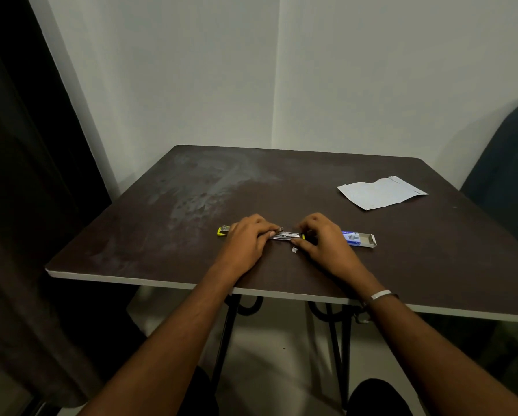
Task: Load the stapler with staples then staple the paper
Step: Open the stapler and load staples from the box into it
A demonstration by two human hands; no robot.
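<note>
Head view: left hand (247,241) and right hand (320,239) both pinch the opened yellow-and-metal stapler (284,235) lying flat mid-table on the dark brown table (191,205). Blue-white cardboard staple box (360,238) just right; torn white paper (382,192) well apart, far right.

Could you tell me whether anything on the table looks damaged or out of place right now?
The paper at the far right has a ragged, torn-looking edge, and the table surface shows a pale worn patch at the far left. Nothing else stands out.
</note>
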